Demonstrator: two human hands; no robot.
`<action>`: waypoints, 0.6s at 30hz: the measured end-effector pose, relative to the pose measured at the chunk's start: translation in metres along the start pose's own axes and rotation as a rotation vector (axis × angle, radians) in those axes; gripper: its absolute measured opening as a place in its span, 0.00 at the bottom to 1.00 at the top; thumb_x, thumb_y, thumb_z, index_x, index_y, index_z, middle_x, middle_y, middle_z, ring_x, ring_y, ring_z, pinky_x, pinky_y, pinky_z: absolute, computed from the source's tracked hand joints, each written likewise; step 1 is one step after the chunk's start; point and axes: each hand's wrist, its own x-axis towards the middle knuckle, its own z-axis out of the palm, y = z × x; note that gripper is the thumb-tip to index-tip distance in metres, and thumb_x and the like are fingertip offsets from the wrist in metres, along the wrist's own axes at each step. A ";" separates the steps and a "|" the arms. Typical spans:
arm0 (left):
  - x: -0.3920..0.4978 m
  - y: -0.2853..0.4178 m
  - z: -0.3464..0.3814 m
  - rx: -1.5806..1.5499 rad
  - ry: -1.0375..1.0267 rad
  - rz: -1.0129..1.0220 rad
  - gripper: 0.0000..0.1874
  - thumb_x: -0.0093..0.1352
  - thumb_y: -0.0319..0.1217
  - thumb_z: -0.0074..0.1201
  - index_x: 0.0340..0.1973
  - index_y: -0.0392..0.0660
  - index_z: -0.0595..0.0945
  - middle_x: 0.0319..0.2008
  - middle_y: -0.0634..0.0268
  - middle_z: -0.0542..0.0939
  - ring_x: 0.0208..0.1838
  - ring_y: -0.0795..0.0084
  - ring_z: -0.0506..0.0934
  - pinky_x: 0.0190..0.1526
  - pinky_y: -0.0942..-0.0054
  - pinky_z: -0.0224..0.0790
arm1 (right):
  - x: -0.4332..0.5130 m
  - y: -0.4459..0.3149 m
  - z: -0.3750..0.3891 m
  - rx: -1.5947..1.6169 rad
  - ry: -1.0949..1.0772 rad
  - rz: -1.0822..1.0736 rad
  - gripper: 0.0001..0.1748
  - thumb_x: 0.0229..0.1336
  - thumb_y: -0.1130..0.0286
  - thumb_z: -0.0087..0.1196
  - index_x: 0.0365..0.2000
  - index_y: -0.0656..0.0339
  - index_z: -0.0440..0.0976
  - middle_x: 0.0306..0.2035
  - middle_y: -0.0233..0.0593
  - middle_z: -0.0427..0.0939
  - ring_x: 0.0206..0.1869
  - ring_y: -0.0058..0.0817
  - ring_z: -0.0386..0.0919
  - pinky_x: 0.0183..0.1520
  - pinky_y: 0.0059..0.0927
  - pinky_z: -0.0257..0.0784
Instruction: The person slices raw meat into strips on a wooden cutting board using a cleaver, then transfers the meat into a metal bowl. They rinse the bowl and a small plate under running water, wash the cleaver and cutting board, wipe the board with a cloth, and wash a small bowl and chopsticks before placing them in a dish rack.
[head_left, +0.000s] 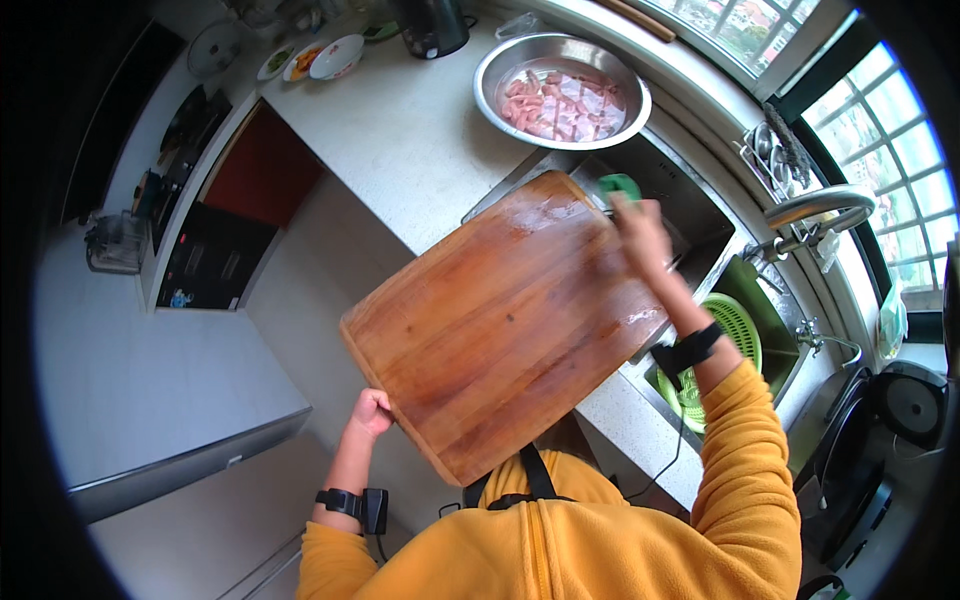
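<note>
A large wooden cutting board spans the middle of the view, its far end over the sink and its near end by my body. My left hand grips the board's near left edge, the fingers hidden beneath it. At the far right edge, my right hand is blurred and holds a green scrubbing pad above the sink. Wet, shiny patches show on the board's far end and right side.
A steel basin with raw meat in water stands beyond the board. The curved faucet rises at the right, near a green plastic colander in the second sink bowl. Dishes sit on the far left counter.
</note>
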 end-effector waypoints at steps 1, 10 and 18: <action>-0.002 0.001 0.005 0.025 0.031 0.005 0.25 0.38 0.22 0.38 0.34 0.31 0.73 0.35 0.53 0.76 0.41 0.57 0.73 0.47 0.61 0.64 | -0.008 -0.038 0.016 0.035 0.024 -0.343 0.26 0.44 0.78 0.42 0.49 0.54 0.62 0.40 0.48 0.68 0.38 0.42 0.70 0.37 0.38 0.69; 0.001 -0.007 0.012 0.047 0.172 0.042 0.06 0.38 0.19 0.40 0.12 0.40 0.70 0.19 0.61 0.73 0.27 0.64 0.72 0.36 0.70 0.65 | -0.068 -0.236 0.139 0.103 -0.535 -0.653 0.22 0.51 0.69 0.38 0.49 0.58 0.61 0.41 0.47 0.62 0.37 0.35 0.70 0.31 0.32 0.72; 0.010 -0.007 0.005 0.096 0.136 0.130 0.09 0.37 0.20 0.40 0.16 0.36 0.72 0.20 0.58 0.73 0.27 0.61 0.72 0.35 0.67 0.66 | 0.063 0.031 0.065 -0.555 -0.179 0.229 0.11 0.49 0.73 0.42 0.33 0.64 0.71 0.37 0.54 0.66 0.29 0.41 0.75 0.28 0.34 0.74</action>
